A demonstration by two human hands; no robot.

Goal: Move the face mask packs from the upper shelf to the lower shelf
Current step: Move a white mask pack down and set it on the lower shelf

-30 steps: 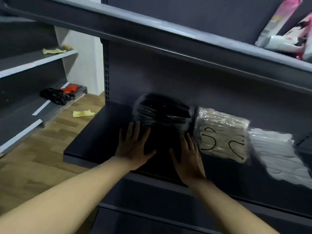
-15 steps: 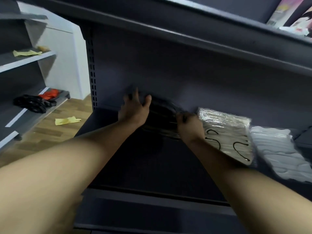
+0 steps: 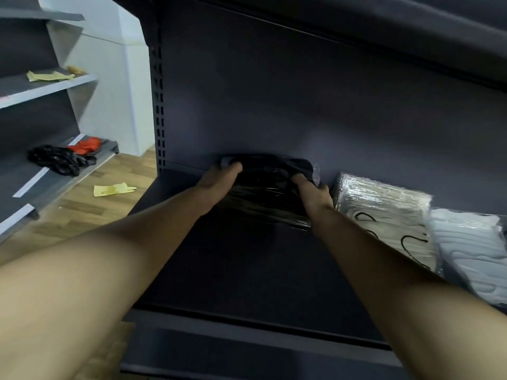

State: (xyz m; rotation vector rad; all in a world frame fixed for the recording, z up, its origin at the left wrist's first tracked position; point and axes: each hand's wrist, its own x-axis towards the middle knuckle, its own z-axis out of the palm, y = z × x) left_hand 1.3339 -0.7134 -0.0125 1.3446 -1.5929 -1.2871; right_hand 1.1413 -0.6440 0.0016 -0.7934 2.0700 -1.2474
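We stood at a dark grey shelf (image 3: pixel 247 270) with a dark back panel, wooden floor off to the left. Nearest us the deck lay bare; further in, our left hand (image 3: pixel 216 179) and right hand (image 3: pixel 312 196) were curled round the two ends of the black pack (image 3: pixel 269 196), fingers wrapped over its far corners, both clamped on it. The pack sat at the back of the shelf, against the panel and just left of the cream pack (image 3: pixel 384 215), with the white pack (image 3: pixel 472 248) beyond that to the right.

We judged the pack light and soft: a stack of masks that gives under the fingers, in clear film likely to be slippery. Holding both short ends seemed right, since squeezing the middle could buckle it. It looked glossy black, with the wrap creased and catching streaks of light along its near edge, while the far end was blurred.
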